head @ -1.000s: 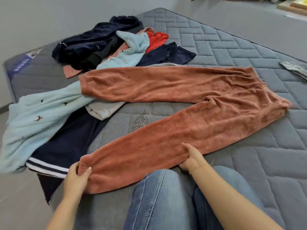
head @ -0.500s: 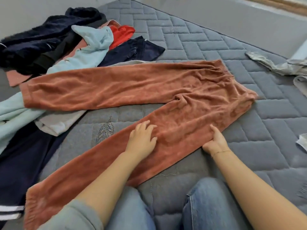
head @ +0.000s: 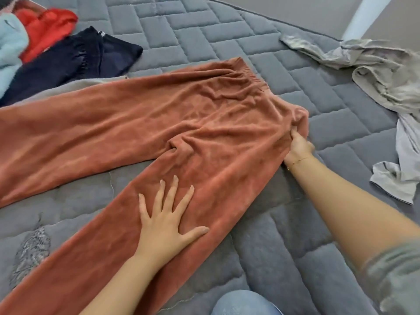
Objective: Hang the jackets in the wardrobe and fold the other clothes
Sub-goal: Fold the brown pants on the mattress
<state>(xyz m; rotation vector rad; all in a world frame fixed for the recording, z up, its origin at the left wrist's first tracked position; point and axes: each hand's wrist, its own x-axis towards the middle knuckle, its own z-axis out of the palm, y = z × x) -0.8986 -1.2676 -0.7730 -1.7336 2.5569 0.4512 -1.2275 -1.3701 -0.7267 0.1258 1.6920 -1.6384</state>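
Left hand (head: 167, 220): fingers straight and spread, palm flat on the near leg of the rust-brown fleece trousers (head: 181, 123), pressing the fabric against the grey quilted mattress (head: 227, 37). Right hand (head: 297, 146): fingers curled, pinching a fold of fabric at the near corner of the trousers' waistband, just below the gathered elastic edge. A thin bracelet (head: 297, 160) sits on the right wrist.

Trousers: laid out on the mattress, waistband toward the right, both legs running to the left. The far leg lies nearly level across the view; the near leg angles down toward the lower left corner. The crotch seam shows wrinkles between the two legs.

Remaining clothes, upper left: a dark navy garment (head: 75, 62) lies just beyond the far leg, with a red garment (head: 47, 28) behind it and a pale blue fleece piece (head: 10, 51) at the left edge. A light grey garment (head: 75, 86) shows partly from under the far leg.

Right side: a crumpled beige-grey garment (head: 375, 71) lies on the mattress, well apart from the trousers. A blue denim knee (head: 241, 303) is visible at the bottom edge.
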